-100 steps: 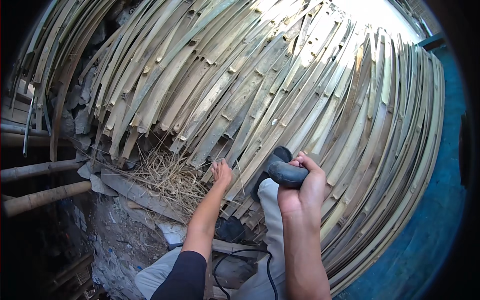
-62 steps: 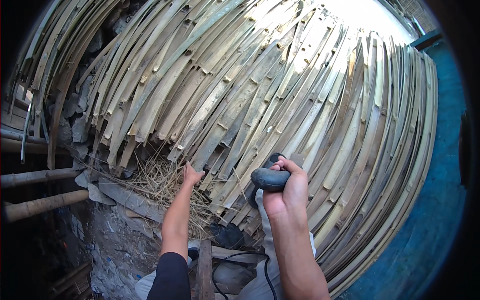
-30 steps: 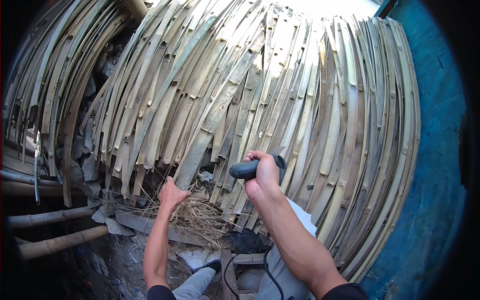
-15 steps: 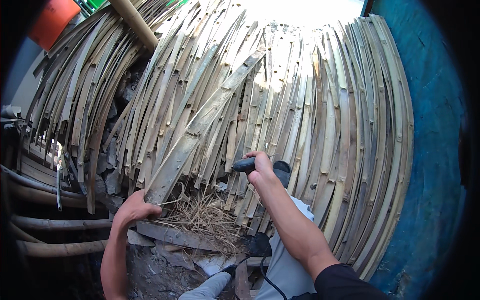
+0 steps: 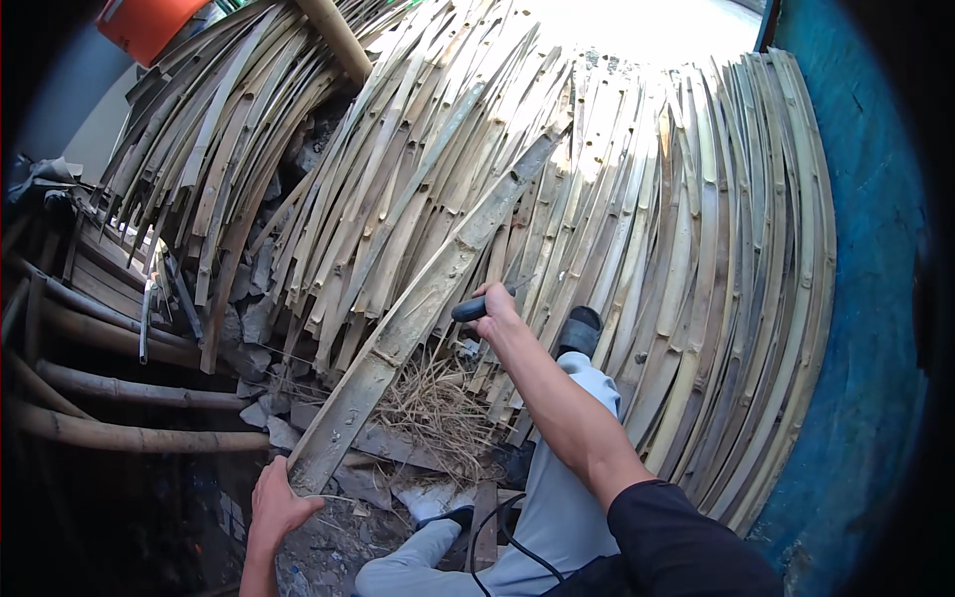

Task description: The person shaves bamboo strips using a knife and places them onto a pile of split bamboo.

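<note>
Pulled farther down and left since half a second ago, one long, flat, grey-brown split-bamboo strip [image 5: 426,298] now lies aslant over the pile of pale tan bamboo strips [image 5: 701,298], its near end jutting past the pile's lower edge — just left of a tangle of dry straw [image 5: 433,406]. On that end the left hand [image 5: 280,509] has its fingers clamped; the right hand [image 5: 495,312] keeps its fingers wrapped round a dark grey, rounded handle [image 5: 468,309].

Long grey-brown bamboo slat [image 5: 391,345] — slanting over piled strips [image 5: 708,249]; black tool handle [image 5: 467,310] nearby.
</note>
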The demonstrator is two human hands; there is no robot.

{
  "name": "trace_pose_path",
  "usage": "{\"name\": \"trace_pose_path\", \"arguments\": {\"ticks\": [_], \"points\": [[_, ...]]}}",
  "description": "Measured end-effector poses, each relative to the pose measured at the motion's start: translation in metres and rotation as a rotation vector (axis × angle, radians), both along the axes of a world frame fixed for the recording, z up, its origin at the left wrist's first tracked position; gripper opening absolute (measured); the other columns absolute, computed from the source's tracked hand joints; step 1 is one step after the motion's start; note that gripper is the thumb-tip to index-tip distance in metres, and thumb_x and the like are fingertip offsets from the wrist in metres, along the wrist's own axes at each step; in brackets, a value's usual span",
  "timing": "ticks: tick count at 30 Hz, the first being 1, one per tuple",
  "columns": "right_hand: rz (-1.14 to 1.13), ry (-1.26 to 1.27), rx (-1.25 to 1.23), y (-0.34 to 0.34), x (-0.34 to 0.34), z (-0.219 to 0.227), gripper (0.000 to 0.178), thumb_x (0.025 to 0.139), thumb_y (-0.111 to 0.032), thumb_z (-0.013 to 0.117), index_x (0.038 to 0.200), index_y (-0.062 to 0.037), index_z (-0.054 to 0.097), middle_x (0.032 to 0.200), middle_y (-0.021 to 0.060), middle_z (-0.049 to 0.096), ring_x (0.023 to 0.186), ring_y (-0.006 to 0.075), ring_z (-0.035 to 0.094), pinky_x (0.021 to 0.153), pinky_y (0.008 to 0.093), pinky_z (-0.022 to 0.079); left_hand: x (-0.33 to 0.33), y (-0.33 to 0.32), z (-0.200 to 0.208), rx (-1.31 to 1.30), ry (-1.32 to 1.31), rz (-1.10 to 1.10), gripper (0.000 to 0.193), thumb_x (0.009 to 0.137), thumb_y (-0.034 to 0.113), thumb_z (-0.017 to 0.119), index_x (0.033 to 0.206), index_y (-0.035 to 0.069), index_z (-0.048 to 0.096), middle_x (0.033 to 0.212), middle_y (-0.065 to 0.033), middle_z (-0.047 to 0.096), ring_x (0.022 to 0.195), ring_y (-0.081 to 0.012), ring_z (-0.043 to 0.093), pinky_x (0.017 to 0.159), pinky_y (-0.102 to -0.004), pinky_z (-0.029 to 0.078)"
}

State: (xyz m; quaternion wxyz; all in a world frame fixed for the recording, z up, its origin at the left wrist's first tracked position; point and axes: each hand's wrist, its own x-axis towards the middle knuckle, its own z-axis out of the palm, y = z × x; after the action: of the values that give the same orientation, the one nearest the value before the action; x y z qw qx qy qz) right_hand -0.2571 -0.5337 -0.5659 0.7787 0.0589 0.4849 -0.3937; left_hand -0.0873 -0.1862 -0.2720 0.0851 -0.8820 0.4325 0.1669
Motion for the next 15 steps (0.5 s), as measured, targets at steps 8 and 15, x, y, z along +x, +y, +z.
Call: {"name": "trace_pose_path", "arguments": {"ticks": [8, 15], "points": [[0.103, -0.312, -0.004, 0.03, 0.004, 0.063, 0.028, 0.072, -0.011, 0.054, 0.094, -0.0032, 0.039, 0.082, 0.0142, 0.051, 0.07, 0.0297, 0.06, 0.064, 0.0458, 0.056, -0.03, 0.037, -0.008, -0.221, -0.339, -0.233, 0.053, 0.049, 0.018, 0.077, 0.091, 0.003, 0.048, 0.088, -0.0159, 0.05, 0.087, -0.0358, 0.051, 0.077, -0.0445, 0.042], [0.236, -0.481, -0.183, 0.088, 0.05, 0.054, 0.019, 0.067, -0.006, 0.055, 0.085, -0.0054, 0.05, 0.078, 0.0079, 0.052, 0.072, 0.0247, 0.056, 0.071, 0.0403, 0.052, 0.0, 0.136, -0.072, -0.278, -0.824, -0.126, 0.064, 0.058, 0.007, 0.076, 0.115, -0.003, 0.047, 0.112, -0.0229, 0.053, 0.101, -0.0403, 0.053, 0.088, -0.0479, 0.043]]}}
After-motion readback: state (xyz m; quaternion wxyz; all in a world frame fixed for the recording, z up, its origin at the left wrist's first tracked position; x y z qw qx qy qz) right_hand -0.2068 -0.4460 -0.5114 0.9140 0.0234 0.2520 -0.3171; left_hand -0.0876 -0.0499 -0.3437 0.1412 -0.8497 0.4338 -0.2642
